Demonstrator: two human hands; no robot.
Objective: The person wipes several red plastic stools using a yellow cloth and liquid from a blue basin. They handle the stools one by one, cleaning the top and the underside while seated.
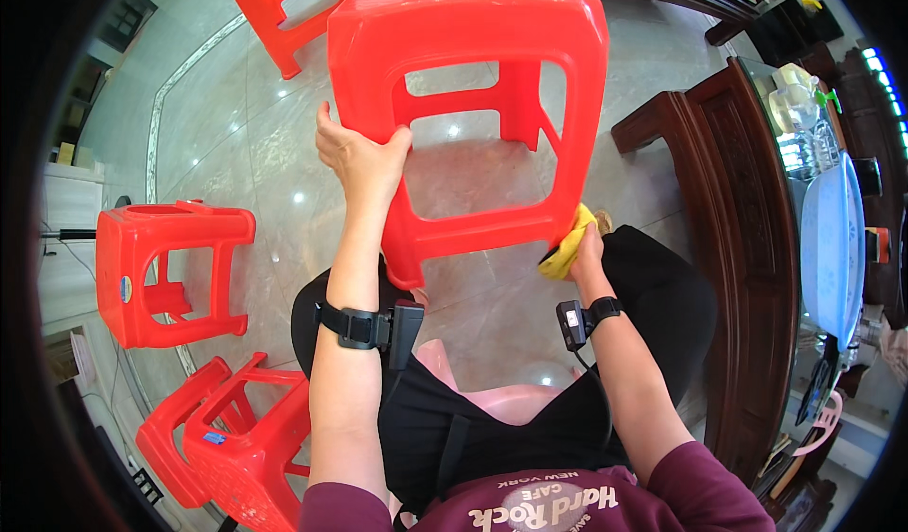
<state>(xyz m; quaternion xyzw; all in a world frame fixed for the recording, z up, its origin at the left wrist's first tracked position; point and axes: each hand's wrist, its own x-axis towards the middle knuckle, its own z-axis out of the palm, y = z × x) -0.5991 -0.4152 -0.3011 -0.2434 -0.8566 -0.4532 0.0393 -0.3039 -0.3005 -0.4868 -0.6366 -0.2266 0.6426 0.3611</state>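
A red plastic stool [468, 28] is held up in front of me, tilted so that one open side faces me. My left hand [362, 159] grips its left leg, thumb on the near face and fingers round the outer edge. Lower right, my right hand [587, 252] holds a yellow cloth [567, 248] against the foot of the right leg. The cloth hides that foot and part of my fingers. Black devices are strapped to both wrists. Below me shows part of a pink plastic seat [511, 401] between my legs.
Several more red stools stand about: one at the top [284, 21], one at left [128, 276], others at lower left [248, 454]. A dark carved wooden table [738, 177] on the right bears a blue plastic basin [830, 248] and a clear container [794, 99]. Grey tiles [284, 149] cover the floor.
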